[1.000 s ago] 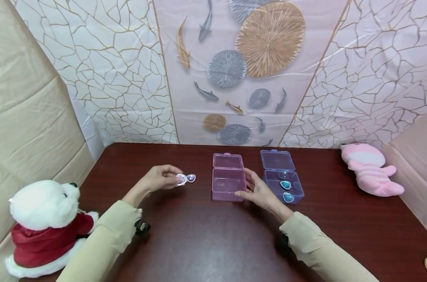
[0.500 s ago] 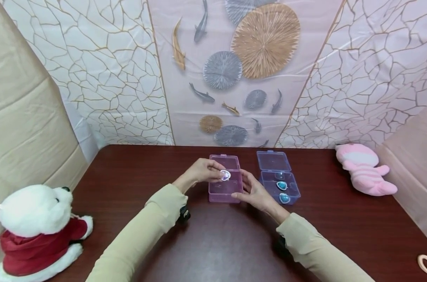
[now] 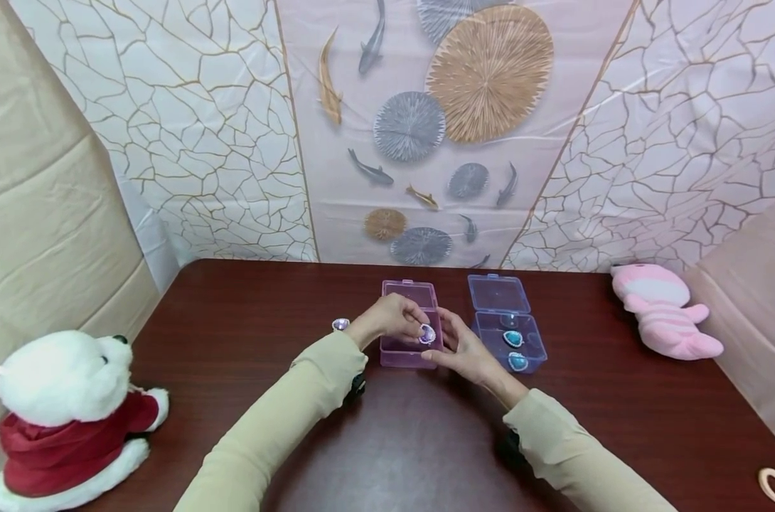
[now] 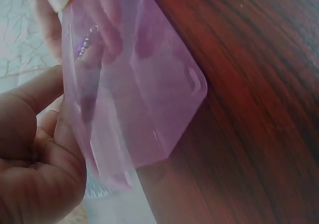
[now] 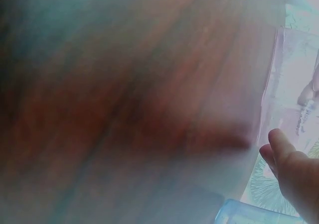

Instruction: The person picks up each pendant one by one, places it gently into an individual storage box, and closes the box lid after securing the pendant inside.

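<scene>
pinching a white-edged purple gem [image 3: 429, 334], the left hand [image 3: 390, 318] holds it inside an open pink box [image 3: 405, 359], whose right side the right hand [image 3: 467, 350] grips; a blue box [image 3: 498, 295] stands beside.

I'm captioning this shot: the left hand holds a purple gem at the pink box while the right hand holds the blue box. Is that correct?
Not entirely: the head view shows the right hand holding the pink box, not the blue box. The left hand does hold a purple gem there.
</scene>
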Available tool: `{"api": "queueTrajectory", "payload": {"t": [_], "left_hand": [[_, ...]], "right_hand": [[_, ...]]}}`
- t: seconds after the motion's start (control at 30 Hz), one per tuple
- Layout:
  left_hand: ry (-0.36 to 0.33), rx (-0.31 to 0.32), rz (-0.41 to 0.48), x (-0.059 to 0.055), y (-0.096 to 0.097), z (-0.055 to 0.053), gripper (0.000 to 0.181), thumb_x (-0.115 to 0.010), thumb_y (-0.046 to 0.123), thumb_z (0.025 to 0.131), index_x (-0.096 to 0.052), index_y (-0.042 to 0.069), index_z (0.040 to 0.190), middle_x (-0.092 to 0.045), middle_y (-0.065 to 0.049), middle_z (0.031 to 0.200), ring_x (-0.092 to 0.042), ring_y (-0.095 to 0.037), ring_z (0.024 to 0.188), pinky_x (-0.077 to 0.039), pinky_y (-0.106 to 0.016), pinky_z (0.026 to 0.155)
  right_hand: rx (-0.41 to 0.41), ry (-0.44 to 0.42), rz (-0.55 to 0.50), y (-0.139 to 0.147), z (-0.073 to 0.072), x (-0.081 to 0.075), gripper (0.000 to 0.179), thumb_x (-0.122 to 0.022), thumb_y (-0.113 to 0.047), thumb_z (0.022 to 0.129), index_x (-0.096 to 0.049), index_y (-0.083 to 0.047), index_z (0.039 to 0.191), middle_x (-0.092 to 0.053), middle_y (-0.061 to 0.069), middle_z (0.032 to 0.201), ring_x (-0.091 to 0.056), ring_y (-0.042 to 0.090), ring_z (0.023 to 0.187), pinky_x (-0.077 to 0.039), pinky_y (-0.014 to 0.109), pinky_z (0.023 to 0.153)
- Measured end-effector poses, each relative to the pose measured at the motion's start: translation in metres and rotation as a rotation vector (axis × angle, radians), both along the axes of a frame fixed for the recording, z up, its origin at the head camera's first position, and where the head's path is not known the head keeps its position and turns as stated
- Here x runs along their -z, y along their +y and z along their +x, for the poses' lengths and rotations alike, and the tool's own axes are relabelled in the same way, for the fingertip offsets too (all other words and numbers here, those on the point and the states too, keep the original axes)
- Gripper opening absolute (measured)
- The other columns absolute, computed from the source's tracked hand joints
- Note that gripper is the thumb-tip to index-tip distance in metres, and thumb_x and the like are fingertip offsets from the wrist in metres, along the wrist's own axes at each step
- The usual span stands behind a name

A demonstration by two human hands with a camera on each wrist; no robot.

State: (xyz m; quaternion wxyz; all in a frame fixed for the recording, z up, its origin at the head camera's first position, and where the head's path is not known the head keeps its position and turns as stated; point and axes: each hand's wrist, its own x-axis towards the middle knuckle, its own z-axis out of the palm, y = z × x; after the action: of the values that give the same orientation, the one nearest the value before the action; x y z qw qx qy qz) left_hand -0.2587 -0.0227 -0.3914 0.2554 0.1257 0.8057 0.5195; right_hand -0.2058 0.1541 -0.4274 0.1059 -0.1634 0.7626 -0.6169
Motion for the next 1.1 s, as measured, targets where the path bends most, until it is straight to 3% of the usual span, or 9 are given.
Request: {"api": "queueTrajectory", "payload": {"t": [0.47, 0.7, 0.9, 1.1], "left_hand": [[0.056, 0.031, -0.121, 0.000, 0.010, 0.008, 0.011, -0.068, -0.011, 0.078, -0.069, -0.007, 0.089, -0.071, -0.019, 0.082, -0.064, -0.013, 0.057, -0.056, -0.024, 0.057], [0.195, 0.104, -0.278, -0.001, 0.012, 0.011, 0.011, -0.072, -0.004, 0.076, -0.073, 0.001, 0.086, -0.072, -0.007, 0.076, -0.056, -0.004, 0.053, -0.050, -0.016, 0.052], [0.272, 0.125, -0.358, 0.000, 0.014, 0.012, 0.013, -0.072, -0.003, 0.073, -0.073, 0.003, 0.084, -0.071, -0.006, 0.074, -0.053, -0.003, 0.054, -0.045, -0.014, 0.052], [0.356, 0.139, -0.442, -0.001, 0.014, 0.014, 0.011, -0.073, 0.000, 0.073, -0.074, 0.008, 0.082, -0.072, -0.003, 0.074, -0.054, -0.006, 0.064, -0.044, -0.016, 0.058]], "right_hand": [[0.002, 0.013, 0.015, 0.001, 0.000, 0.002, 0.080, -0.068, 0.004, 0.081, -0.020, 0.003, 0.144, -0.033, 0.031, 0.141, -0.033, 0.044, 0.133, -0.036, 0.050, 0.103], [-0.008, 0.024, 0.005, 0.000, 0.001, 0.003, 0.080, -0.068, 0.005, 0.081, -0.018, 0.004, 0.144, -0.033, 0.031, 0.141, -0.035, 0.044, 0.131, -0.042, 0.044, 0.100], [-0.005, -0.005, -0.011, 0.000, 0.001, 0.002, 0.081, -0.067, 0.006, 0.082, -0.016, 0.004, 0.145, -0.031, 0.031, 0.143, -0.032, 0.044, 0.133, -0.037, 0.049, 0.104], [-0.009, -0.041, 0.005, 0.002, 0.002, 0.000, 0.081, -0.067, 0.002, 0.084, -0.015, 0.001, 0.146, -0.029, 0.031, 0.145, -0.027, 0.044, 0.136, -0.031, 0.052, 0.106]]}}
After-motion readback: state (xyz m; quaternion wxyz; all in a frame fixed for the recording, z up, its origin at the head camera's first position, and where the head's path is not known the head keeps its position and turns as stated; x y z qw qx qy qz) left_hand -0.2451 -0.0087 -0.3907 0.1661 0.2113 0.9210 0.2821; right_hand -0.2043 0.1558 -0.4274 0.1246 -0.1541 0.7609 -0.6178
